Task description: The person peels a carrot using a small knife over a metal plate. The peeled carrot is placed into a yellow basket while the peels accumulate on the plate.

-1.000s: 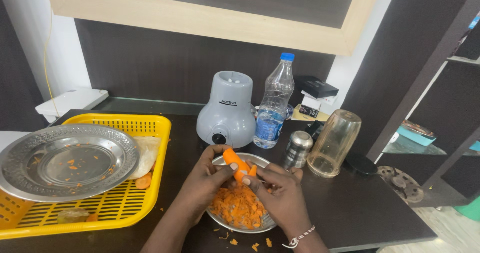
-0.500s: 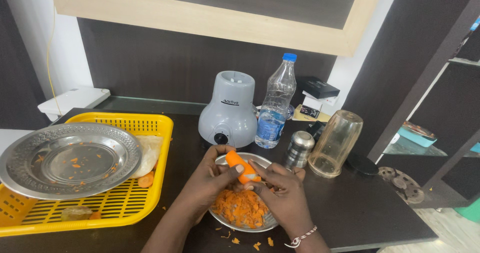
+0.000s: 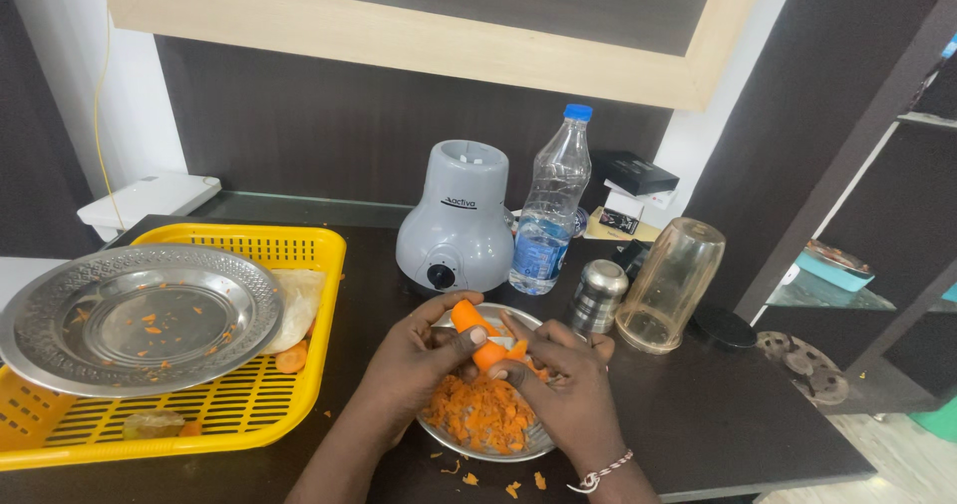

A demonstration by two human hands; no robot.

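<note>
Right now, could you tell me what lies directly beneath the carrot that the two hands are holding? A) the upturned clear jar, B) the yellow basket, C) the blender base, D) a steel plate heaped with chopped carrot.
D: the carrot, held by the left hand and right hand, is over the steel plate heaped with chopped carrot.
</note>
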